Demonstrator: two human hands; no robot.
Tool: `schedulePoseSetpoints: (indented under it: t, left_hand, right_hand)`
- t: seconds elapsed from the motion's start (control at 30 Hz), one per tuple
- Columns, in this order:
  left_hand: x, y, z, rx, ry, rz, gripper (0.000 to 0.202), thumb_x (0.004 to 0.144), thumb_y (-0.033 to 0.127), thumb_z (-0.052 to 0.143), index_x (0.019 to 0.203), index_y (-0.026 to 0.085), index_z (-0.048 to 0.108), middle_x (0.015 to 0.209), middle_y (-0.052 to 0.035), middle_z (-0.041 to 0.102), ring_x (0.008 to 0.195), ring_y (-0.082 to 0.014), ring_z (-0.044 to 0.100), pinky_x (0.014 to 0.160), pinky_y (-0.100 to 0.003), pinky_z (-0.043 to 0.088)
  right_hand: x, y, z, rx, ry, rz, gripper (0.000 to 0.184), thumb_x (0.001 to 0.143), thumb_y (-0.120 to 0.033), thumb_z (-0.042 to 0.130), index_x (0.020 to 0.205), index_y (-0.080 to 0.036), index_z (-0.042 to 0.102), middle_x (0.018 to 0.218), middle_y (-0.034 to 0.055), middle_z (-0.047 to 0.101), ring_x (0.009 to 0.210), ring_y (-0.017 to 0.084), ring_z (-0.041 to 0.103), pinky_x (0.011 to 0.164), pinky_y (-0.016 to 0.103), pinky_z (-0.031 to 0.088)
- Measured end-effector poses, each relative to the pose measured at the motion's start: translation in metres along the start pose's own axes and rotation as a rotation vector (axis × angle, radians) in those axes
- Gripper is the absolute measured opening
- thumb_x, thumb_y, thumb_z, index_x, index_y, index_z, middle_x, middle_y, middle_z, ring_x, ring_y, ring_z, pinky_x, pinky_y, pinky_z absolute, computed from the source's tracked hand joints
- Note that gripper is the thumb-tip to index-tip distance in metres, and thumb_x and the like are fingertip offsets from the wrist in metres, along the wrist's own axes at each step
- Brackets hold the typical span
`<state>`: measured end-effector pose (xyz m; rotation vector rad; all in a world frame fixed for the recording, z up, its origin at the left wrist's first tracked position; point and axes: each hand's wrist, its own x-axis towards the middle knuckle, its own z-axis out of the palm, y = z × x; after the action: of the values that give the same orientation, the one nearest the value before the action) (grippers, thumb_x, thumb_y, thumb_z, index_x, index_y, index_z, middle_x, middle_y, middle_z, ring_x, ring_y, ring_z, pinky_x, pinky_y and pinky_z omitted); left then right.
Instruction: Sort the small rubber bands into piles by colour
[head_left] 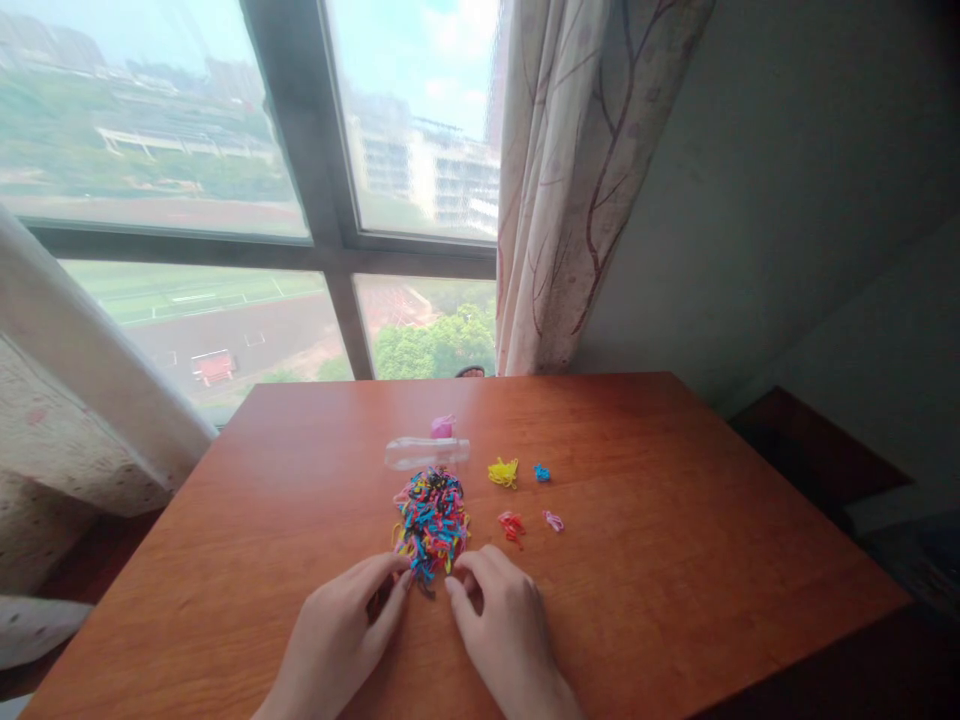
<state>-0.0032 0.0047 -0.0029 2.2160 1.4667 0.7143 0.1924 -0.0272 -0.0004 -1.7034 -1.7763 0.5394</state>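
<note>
A heap of small mixed-colour rubber bands [431, 515] lies on the wooden table [675, 560]. My left hand [341, 635] and my right hand [499, 620] rest at the heap's near edge, fingertips curled and pinching into the bands. Right of the heap lie sorted little piles: yellow bands [503, 472], blue bands [541, 473], red bands [512, 525] and pink bands [553, 520]. A clear plastic bottle [426, 452] lies on its side behind the heap, with a pink cap [442, 427] beside it.
A window with a dark frame [330, 250] stands behind the table. A patterned curtain [585, 180] hangs at the right, another curtain [75, 400] at the left. A dark ledge [810, 450] sits right of the table.
</note>
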Motion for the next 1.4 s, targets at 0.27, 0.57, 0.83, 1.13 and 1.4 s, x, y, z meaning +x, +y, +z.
schedulePoseSetpoints:
  t: [0.27,0.57,0.83,1.13,1.4]
  left_hand:
    - [0.000,0.004,0.000,0.004,0.022,0.007,0.017,0.091,0.029,0.052,0.091,0.026,0.068,0.079,0.0021,0.076,0.067,-0.0141,0.070,0.063,-0.019,0.051]
    - [0.001,0.006,0.001,-0.008,0.010,0.005,0.017,0.092,0.029,0.050,0.091,0.026,0.068,0.078,0.0030,0.075,0.065,-0.0134,0.069,0.062,-0.019,0.051]
    - [0.001,0.004,0.001,0.001,0.012,0.013,0.016,0.092,0.027,0.051,0.093,0.027,0.067,0.079,0.0035,0.075,0.067,-0.0135,0.070,0.064,-0.019,0.051]
    - [0.001,0.007,-0.001,-0.008,0.024,0.021,0.017,0.090,0.027,0.051,0.090,0.027,0.068,0.081,0.0025,0.076,0.069,-0.0144,0.071,0.064,-0.019,0.052]
    - [0.001,0.005,0.000,-0.012,-0.001,0.018,0.018,0.091,0.029,0.050,0.089,0.026,0.068,0.079,0.0012,0.075,0.065,-0.0144,0.069,0.062,-0.020,0.051]
  right_hand:
    - [0.006,0.002,0.003,0.013,0.047,-0.026,0.011,0.086,-0.016,0.061,0.079,-0.023,0.063,0.075,-0.0024,0.065,0.067,0.014,0.061,0.063,0.023,0.037]
    - [0.014,0.001,0.006,-0.031,0.064,-0.004,0.012,0.083,-0.014,0.063,0.085,-0.026,0.067,0.073,-0.0027,0.065,0.066,0.016,0.061,0.061,0.025,0.036]
    - [0.015,0.003,0.009,-0.036,0.093,-0.002,0.015,0.083,-0.011,0.059,0.078,-0.024,0.064,0.072,-0.0022,0.064,0.065,0.016,0.059,0.061,0.025,0.034]
    - [0.012,0.006,-0.002,0.021,0.145,-0.036,0.014,0.087,-0.017,0.054,0.081,-0.023,0.066,0.074,-0.0006,0.066,0.065,0.015,0.062,0.062,0.023,0.040]
    - [0.051,0.059,-0.062,-0.084,0.199,0.040,0.019,0.088,-0.027,0.052,0.084,-0.021,0.069,0.078,0.0031,0.069,0.067,0.016,0.062,0.063,0.024,0.042]
